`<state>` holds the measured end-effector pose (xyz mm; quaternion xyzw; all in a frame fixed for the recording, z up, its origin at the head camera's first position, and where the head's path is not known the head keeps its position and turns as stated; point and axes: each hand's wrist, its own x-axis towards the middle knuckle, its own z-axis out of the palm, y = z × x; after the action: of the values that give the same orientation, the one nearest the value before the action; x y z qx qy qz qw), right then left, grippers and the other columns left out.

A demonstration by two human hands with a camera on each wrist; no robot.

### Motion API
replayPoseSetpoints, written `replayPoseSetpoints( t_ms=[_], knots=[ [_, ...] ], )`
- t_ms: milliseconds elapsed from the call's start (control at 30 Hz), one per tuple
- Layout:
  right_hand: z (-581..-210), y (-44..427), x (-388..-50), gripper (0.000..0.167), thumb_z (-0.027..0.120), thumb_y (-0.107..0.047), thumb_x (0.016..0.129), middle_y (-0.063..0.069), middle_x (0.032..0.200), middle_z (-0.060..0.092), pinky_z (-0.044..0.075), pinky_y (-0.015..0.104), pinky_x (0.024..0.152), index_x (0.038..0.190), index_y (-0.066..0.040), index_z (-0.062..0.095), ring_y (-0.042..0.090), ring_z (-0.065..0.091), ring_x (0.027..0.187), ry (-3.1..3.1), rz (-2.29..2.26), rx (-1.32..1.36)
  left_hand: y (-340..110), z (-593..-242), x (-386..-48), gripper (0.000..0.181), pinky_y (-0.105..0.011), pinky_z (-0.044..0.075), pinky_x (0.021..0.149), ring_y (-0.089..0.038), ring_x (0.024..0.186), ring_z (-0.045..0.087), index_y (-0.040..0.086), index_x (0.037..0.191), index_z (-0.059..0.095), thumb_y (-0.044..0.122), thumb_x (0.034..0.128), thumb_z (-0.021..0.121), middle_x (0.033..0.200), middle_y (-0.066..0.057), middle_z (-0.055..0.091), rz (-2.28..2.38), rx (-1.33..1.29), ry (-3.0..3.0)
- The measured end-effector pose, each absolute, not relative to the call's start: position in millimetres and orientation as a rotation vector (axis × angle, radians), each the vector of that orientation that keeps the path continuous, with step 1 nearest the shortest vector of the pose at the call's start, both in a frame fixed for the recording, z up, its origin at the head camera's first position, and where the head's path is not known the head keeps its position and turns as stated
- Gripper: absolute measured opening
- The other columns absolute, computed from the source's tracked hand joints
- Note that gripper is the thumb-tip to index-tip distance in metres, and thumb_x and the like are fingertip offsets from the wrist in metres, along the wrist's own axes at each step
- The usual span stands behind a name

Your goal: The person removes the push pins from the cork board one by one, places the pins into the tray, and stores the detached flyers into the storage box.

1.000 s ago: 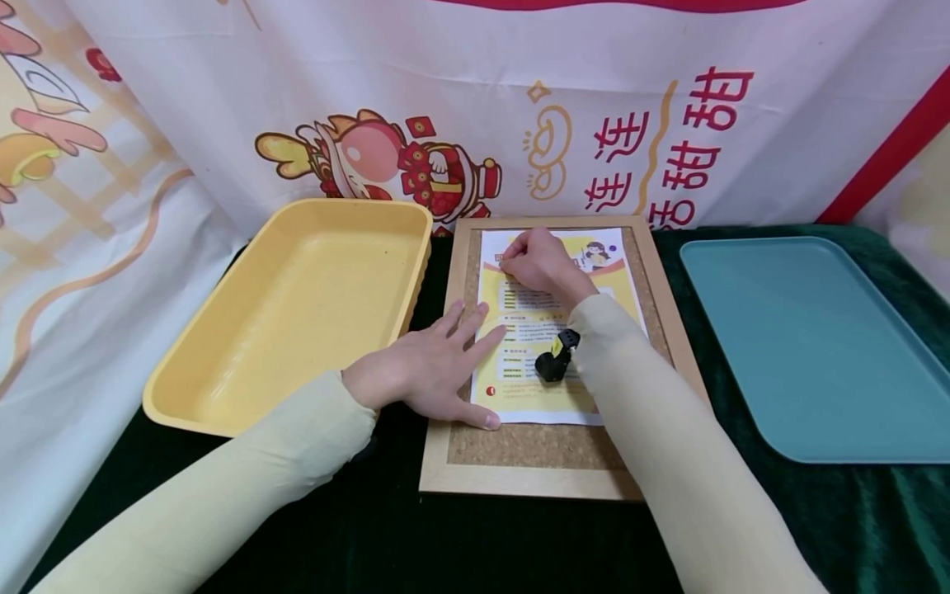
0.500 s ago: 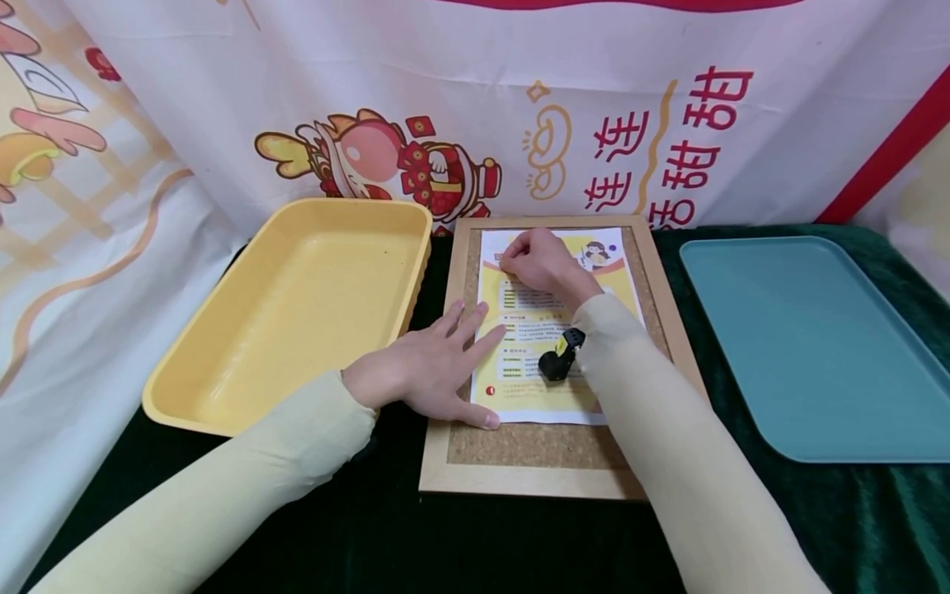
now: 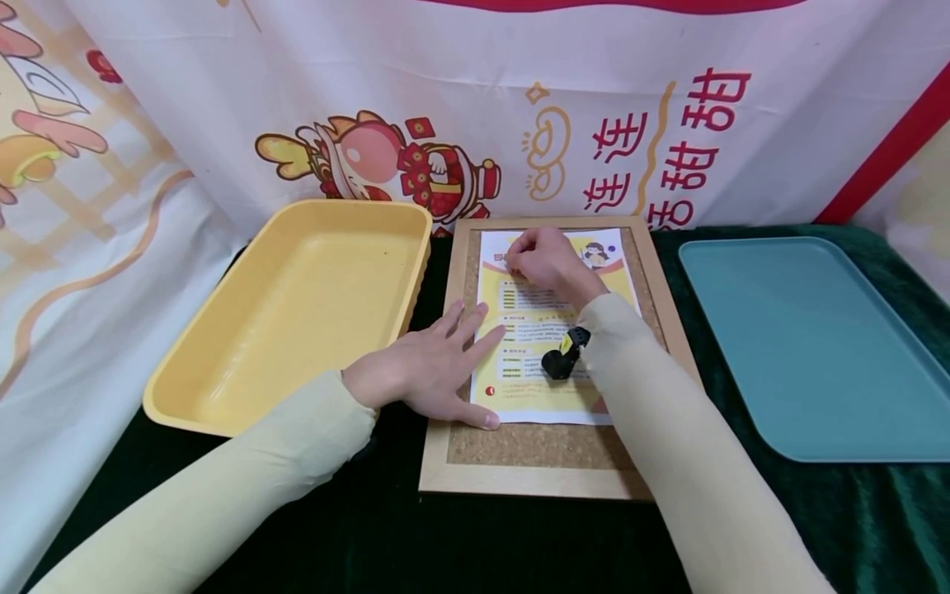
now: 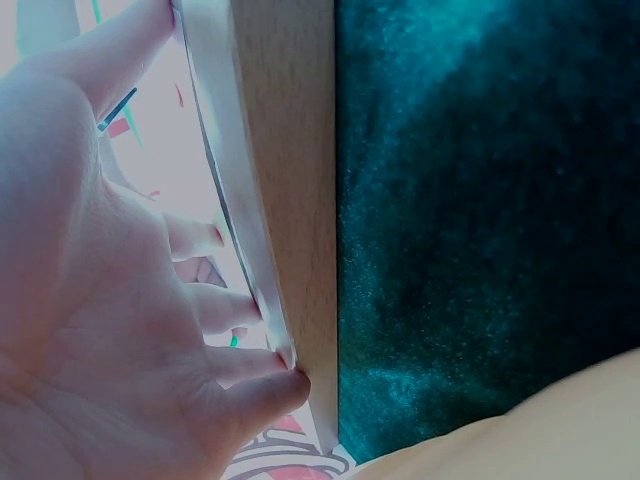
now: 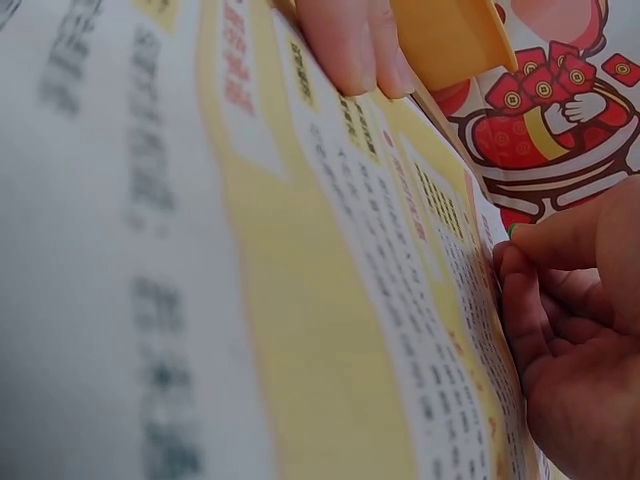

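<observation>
Mainly yellow is shown by the printed sheet (image 3: 523, 334), which is edged in white and laid flat on the cork (image 3: 519, 445) of a board framed in pale wood (image 3: 519, 480); its heading is partly covered, with a reddish band curved below it; a dark-haired cartoon figure and a small purplish dot are printed in its far right corner; white boxes with dark lines of text are stacked down its middle, and a round red mark is set near its left edge; along the near side, a strip of cork is left uncovered.

By the left hand (image 3: 430, 371), the left side of the board is spanned, its fingers straight and spread, the thumb tip laid at the sheet's near left corner; by the right hand (image 3: 545, 260), set over the far left part of the sheet, a small green thing (image 5: 515, 230) is pinched between thumb and forefinger; its shape is mostly hidden and cannot be told.

The board is placed on dark green cloth (image 3: 445, 544), between a yellow bin (image 3: 334, 289) on the left and a blue-green tray (image 3: 831, 355) on the right; the far side is closed by a printed white backdrop (image 3: 223, 99).
</observation>
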<state>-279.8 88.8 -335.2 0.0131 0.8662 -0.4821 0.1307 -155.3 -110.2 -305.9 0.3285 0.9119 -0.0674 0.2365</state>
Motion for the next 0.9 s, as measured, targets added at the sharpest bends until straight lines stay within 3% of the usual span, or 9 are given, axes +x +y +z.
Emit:
replayPoseSetpoints(
  t_ms=[367,600,900],
  knots=[
    [-336.8,86.9,-279.1,0.008,0.068,-0.018,0.103,0.008,0.110,0.068,0.049,0.035,0.092,0.107,-0.011,0.069,0.023,0.061,0.099,2.526,-1.444,0.036,-110.9,-307.8,-156.4,0.117,-0.054,0.022,0.132,-0.043,0.166,-0.007,0.023,0.173,0.001,0.086,0.0903,0.054,0.180,-0.015,-0.011,-0.191,0.905,2.500],
    [-336.9,86.9,-280.5,0.012,0.068,-0.016,0.104,0.007,0.118,0.068,0.051,0.034,0.090,0.114,-0.013,0.074,0.022,0.062,0.101,2.488,-1.455,0.066,-110.6,-306.7,-156.3,0.117,-0.054,0.022,0.132,-0.043,0.166,-0.008,0.024,0.173,0.001,0.087,0.0901,0.054,0.180,-0.014,-0.011,-0.187,0.898,2.494],
    [-334.6,89.9,-279.4,0.017,0.068,-0.019,0.104,0.005,0.127,0.067,0.047,0.037,0.102,0.117,-0.016,0.079,0.024,0.058,0.111,2.487,-1.424,0.051,-110.0,-305.6,-155.8,0.117,-0.055,0.024,0.131,-0.043,0.166,-0.007,0.024,0.173,0.001,0.087,0.0899,0.054,0.180,-0.014,-0.011,-0.183,0.896,2.495]
  ],
)
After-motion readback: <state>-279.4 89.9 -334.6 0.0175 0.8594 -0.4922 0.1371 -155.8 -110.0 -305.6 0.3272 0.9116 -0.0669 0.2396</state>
